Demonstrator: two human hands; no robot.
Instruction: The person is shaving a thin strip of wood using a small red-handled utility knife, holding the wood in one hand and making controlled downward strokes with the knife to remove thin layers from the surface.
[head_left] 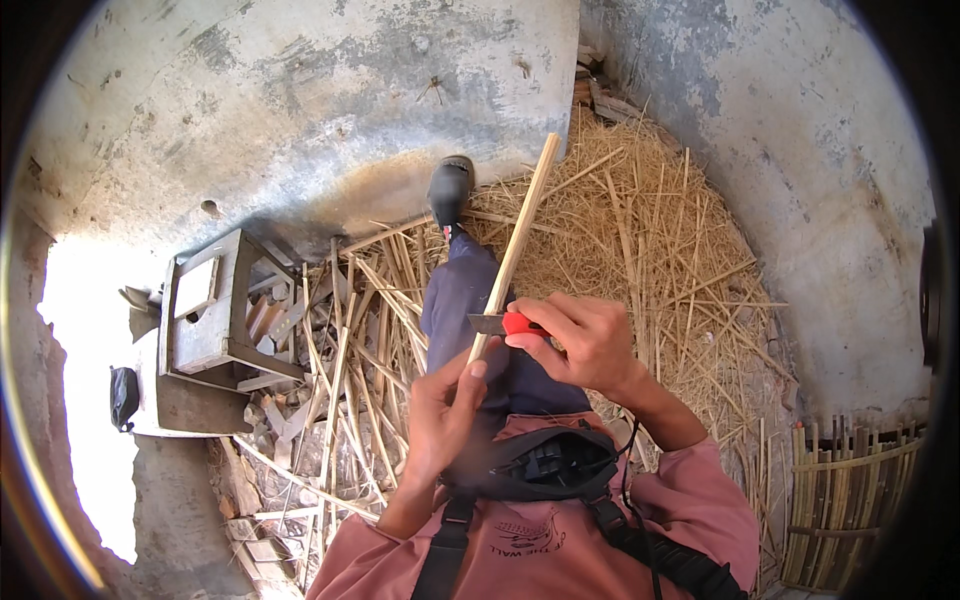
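A long pale strip of split wood, perhaps bamboo [524, 222], slants up and away over my outstretched leg. Its lower end is gripped by my left hand [446, 405], thumb along the strip. My right hand [585, 340] is closed round the red handle of a knife [520, 323]. The short, dark blade lies across the strip, just above my left thumb. Whether the edge has cut into the wood I cannot tell. My right palm hides part of the handle.
Fine shavings and loose strips [690, 270] cover the floor on the right; more long strips [345, 400] lie left of my leg. A wooden stool on its side [235, 310] stands by the left opening. A slatted basket-like piece [850, 500] leans at right. Stained walls [330, 90] close in ahead.
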